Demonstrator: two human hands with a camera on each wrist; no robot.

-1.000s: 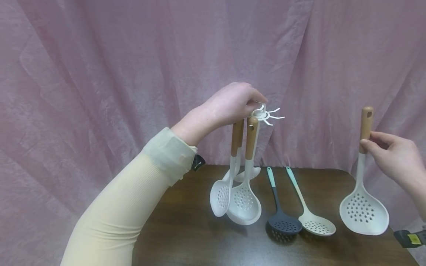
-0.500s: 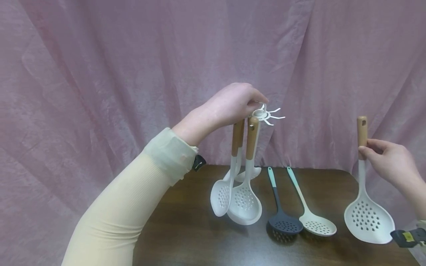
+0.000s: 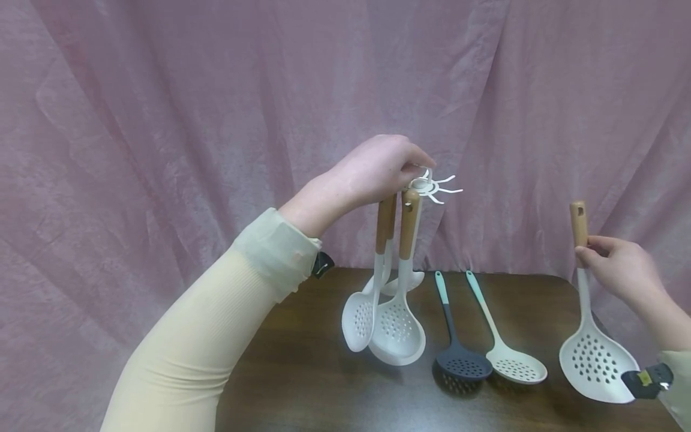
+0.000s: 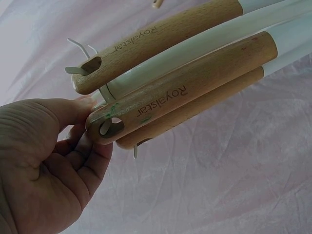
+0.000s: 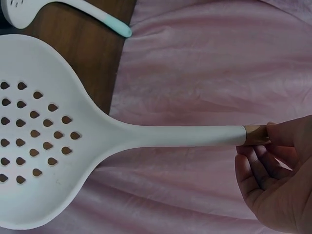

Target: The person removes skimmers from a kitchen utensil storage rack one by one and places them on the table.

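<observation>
- Your head camera looks forward and a bit down, from a little way back, at the brown table (image 3: 324, 384) and pink curtain (image 3: 162, 120).
- Your left wrist camera sits very close, looking past your left hand (image 4: 44, 161) at the wooden handles (image 4: 185, 92). The head view shows them too (image 3: 402, 223).
- Your right wrist camera looks close along the white skimmer (image 5: 53, 131), also in the head view (image 3: 594, 360).

The left arm wears a long, close-fitting cream sleeve (image 3: 189, 342) with fine ribbing, ending in a paler, smoother cuff (image 3: 275, 249) at mid frame; a small black device (image 3: 321, 264) sits under that cuff; at the lower right edge, a black wrist unit (image 3: 646, 383) with a yellow mark adjoins a pale cuff; both hands are bare.
</observation>
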